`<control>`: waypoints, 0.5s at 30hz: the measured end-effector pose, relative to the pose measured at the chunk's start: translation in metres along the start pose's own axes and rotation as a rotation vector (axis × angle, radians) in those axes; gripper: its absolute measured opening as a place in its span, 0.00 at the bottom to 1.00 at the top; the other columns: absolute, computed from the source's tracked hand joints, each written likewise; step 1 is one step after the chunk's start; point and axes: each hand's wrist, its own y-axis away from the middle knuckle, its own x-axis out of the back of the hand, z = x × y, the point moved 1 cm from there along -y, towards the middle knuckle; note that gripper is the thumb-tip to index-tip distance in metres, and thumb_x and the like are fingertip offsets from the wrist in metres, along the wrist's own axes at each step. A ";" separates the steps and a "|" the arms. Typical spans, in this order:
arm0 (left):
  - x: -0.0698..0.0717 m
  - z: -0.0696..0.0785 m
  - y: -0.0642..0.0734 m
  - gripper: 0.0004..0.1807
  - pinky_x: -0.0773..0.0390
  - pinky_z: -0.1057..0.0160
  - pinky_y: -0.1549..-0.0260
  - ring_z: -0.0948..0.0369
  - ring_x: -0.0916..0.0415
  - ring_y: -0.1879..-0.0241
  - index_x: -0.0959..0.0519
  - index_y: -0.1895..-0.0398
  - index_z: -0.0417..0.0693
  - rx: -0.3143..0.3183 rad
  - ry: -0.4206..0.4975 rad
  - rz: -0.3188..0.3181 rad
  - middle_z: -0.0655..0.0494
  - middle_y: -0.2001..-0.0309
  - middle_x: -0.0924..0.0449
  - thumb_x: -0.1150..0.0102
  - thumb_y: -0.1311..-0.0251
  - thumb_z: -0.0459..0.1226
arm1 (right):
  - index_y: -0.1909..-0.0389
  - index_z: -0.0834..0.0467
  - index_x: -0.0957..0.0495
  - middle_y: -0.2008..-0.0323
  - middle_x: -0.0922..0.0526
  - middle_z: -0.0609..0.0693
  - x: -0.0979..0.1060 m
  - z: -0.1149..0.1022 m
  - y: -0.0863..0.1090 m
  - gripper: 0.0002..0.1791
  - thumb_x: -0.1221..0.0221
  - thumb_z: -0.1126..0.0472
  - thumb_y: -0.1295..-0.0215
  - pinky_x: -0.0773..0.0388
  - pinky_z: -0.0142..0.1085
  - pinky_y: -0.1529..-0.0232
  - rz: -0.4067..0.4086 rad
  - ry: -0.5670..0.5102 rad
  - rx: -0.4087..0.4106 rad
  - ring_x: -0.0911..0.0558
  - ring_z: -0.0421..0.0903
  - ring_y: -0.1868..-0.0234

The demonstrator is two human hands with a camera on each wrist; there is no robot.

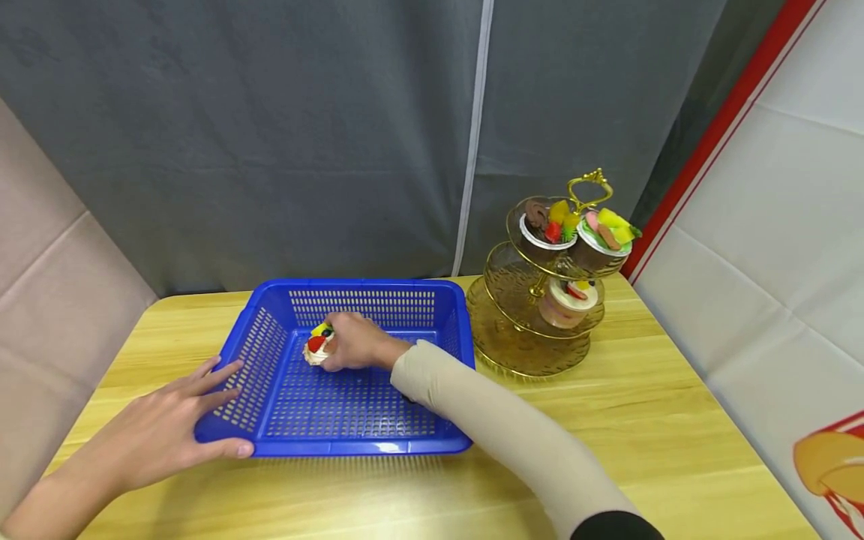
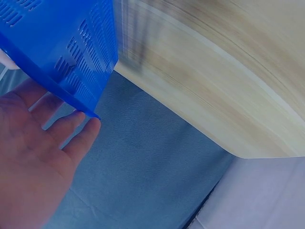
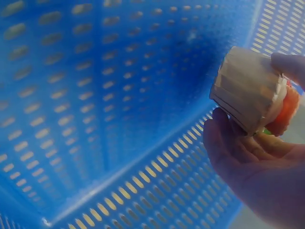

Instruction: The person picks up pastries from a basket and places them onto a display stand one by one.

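Note:
A blue plastic basket [image 1: 358, 448] with slotted walls stands on the table. Inside it, toward the back left, my right hand [image 1: 358, 341] grips a small fruit cupcake [image 1: 317, 348] with cream and a strawberry on top. The right wrist view shows the cupcake's pale paper cup [image 3: 248, 88] between thumb and fingers [image 3: 224, 148], close to the basket's slotted surface. My left hand [image 1: 165, 424] lies with spread, straight fingers against the basket's left rim, its thumb at the front left corner. In the left wrist view, several of its fingertips [image 2: 88, 133] touch the blue rim [image 2: 62, 93].
Right of the basket stands a three-tier gold-trimmed cake stand [image 1: 529, 367]. Its top tier bears a chocolate fruit cup [image 1: 550, 225] and a green-topped one [image 1: 607, 236]; a pale dessert cup [image 1: 567, 304] sits below. A grey curtain [image 1: 304, 150] hangs behind the wooden table [image 1: 641, 420].

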 end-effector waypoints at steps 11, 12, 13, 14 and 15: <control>0.000 0.000 -0.001 0.48 0.26 0.31 0.55 0.33 0.35 0.35 0.17 0.45 0.42 -0.002 0.001 -0.011 0.43 0.31 0.31 0.37 0.55 0.72 | 0.38 0.61 0.26 0.49 0.18 0.49 0.052 -0.015 0.021 0.37 0.29 0.52 0.49 0.27 0.27 0.51 0.102 -0.096 0.072 0.21 0.40 0.53; 0.000 0.000 -0.001 0.48 0.26 0.31 0.55 0.33 0.35 0.35 0.17 0.45 0.42 -0.001 0.002 -0.013 0.43 0.31 0.31 0.37 0.55 0.72 | 0.38 0.61 0.26 0.48 0.19 0.49 0.057 -0.015 0.025 0.37 0.29 0.52 0.49 0.27 0.27 0.51 0.115 -0.113 0.078 0.22 0.40 0.53; 0.000 0.000 -0.001 0.48 0.26 0.31 0.55 0.33 0.35 0.35 0.17 0.45 0.42 -0.001 0.003 -0.012 0.42 0.31 0.31 0.37 0.55 0.72 | 0.37 0.61 0.26 0.48 0.19 0.48 0.063 -0.015 0.029 0.38 0.29 0.52 0.49 0.27 0.26 0.50 0.130 -0.122 0.084 0.22 0.39 0.53; 0.000 0.000 -0.001 0.48 0.26 0.31 0.54 0.33 0.35 0.35 0.17 0.45 0.42 0.000 0.004 -0.014 0.42 0.31 0.31 0.37 0.55 0.72 | 0.37 0.61 0.27 0.48 0.19 0.47 0.068 -0.015 0.033 0.37 0.30 0.52 0.49 0.27 0.26 0.51 0.142 -0.146 0.090 0.22 0.38 0.55; 0.000 0.000 -0.001 0.48 0.26 0.31 0.54 0.33 0.35 0.35 0.17 0.45 0.42 0.001 0.004 -0.017 0.42 0.31 0.32 0.37 0.55 0.72 | 0.36 0.61 0.27 0.49 0.20 0.47 0.073 -0.014 0.037 0.38 0.30 0.53 0.49 0.27 0.25 0.52 0.152 -0.181 0.096 0.21 0.37 0.56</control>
